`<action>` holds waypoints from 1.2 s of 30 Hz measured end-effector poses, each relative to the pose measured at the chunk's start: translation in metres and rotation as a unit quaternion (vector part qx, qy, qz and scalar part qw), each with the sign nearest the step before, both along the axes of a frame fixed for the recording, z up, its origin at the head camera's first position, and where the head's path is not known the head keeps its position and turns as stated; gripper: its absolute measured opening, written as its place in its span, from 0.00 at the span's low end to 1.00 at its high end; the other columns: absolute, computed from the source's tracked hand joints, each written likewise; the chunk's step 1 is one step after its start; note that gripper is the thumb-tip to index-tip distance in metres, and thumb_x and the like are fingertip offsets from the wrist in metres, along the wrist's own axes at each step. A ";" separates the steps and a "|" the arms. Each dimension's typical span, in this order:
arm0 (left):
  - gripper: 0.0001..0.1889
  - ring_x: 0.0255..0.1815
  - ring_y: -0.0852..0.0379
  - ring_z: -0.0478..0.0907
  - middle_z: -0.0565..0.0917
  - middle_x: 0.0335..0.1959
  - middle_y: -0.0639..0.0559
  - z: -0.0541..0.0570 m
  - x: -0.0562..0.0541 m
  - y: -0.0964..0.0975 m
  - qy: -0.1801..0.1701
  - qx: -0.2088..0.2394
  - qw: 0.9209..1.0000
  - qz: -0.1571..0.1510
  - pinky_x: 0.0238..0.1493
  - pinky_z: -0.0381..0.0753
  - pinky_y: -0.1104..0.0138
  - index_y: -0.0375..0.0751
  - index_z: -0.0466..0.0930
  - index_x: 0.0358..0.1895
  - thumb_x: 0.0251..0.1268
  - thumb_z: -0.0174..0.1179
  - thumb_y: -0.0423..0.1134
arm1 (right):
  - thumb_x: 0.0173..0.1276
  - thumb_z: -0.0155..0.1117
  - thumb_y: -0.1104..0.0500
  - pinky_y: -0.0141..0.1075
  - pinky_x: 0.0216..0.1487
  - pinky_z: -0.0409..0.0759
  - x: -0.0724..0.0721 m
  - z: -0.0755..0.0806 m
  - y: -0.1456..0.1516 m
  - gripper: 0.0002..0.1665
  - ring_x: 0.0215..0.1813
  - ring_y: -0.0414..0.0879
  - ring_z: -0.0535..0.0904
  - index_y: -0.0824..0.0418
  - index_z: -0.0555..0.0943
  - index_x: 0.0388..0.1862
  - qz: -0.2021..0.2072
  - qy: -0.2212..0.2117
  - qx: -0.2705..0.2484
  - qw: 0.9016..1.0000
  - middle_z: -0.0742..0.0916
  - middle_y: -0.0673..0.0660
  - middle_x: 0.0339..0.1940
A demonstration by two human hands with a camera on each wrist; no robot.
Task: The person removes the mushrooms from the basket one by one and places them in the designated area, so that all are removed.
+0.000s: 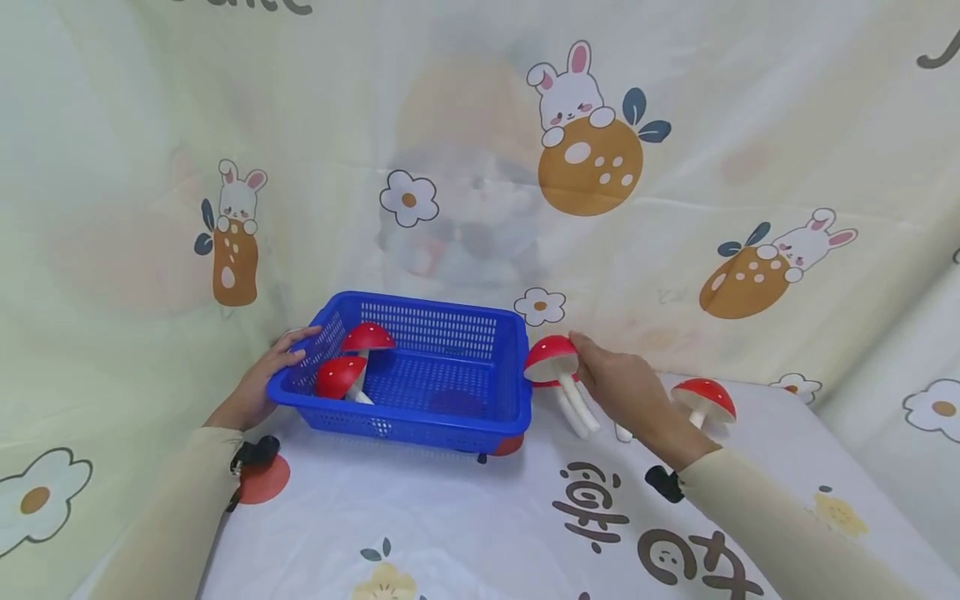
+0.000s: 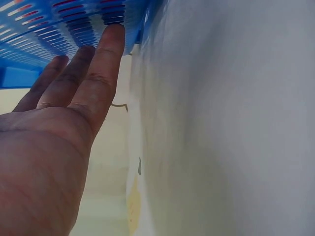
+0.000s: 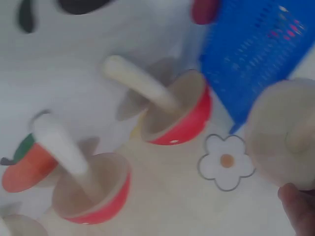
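Our right hand [image 1: 622,387] pinches the edge of a red-capped toy mushroom [image 1: 553,357] between thumb and fingers, just beside the right end of a blue plastic basket [image 1: 438,429]. Its pale gilled underside faces us, and its white stem slants down toward the near right.

Our left hand [image 1: 262,379] is ungrasping: we lay its fingers, extended, against the basket's left end, and in the left wrist view three of them touch the slotted wall from outside.

Inside the basket, toward the left end, we see two more such mushrooms: a far one [image 1: 367,336] and a near one [image 1: 341,377], its cap tilted and its stem pointing to the near right. Bare slotted floor stretches to the right of them.

On the white printed surface [image 1: 315,533], right of the basket, lie further mushrooms. One [image 3: 179,118] lies near the basket's corner, partly hidden in the head view behind the mushroom we grasp; a second [image 3: 91,191] is mostly covered there by our right hand and wrist; a third [image 1: 703,400] lies farthest right, its stem toward the near side.

Behind everything hangs a pale cloth [image 1: 337,100] printed with rabbits and flowers. We wear cream sleeves [image 1: 168,508] and black wrist gear [image 1: 258,450].
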State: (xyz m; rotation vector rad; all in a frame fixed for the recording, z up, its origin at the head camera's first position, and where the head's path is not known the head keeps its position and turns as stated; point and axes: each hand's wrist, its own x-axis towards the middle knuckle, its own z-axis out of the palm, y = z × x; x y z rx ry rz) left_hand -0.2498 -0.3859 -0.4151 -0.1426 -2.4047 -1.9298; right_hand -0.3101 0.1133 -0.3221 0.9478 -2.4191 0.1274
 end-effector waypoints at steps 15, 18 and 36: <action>0.31 0.80 0.35 0.47 0.43 0.81 0.48 0.000 -0.001 -0.002 -0.002 0.008 1.000 0.001 0.62 0.77 0.57 0.65 0.49 0.78 0.77 0.45 0.53 | 0.53 0.78 0.60 0.31 0.27 0.83 0.003 -0.054 0.009 0.36 0.22 0.46 0.84 0.60 0.78 0.63 0.042 0.066 0.067 0.995 0.91 0.58 0.44; 0.30 0.80 0.35 0.47 0.43 0.82 0.49 -0.001 -0.002 -0.002 -0.001 0.008 1.000 0.002 0.64 0.74 0.54 0.65 0.48 0.78 0.77 0.44 0.53 | 0.54 0.78 0.59 0.26 0.24 0.79 0.005 -0.065 0.006 0.38 0.22 0.44 0.84 0.59 0.76 0.65 0.040 0.049 0.094 0.994 0.88 0.57 0.54; 0.31 0.80 0.34 0.47 0.43 0.81 0.48 0.000 -0.002 -0.002 0.008 0.011 1.000 -0.005 0.62 0.76 0.59 0.62 0.48 0.79 0.77 0.43 0.53 | 0.58 0.74 0.54 0.16 0.18 0.58 0.038 -0.068 0.009 0.32 0.20 0.38 0.80 0.57 0.79 0.63 0.060 -0.024 0.099 0.993 0.85 0.57 0.60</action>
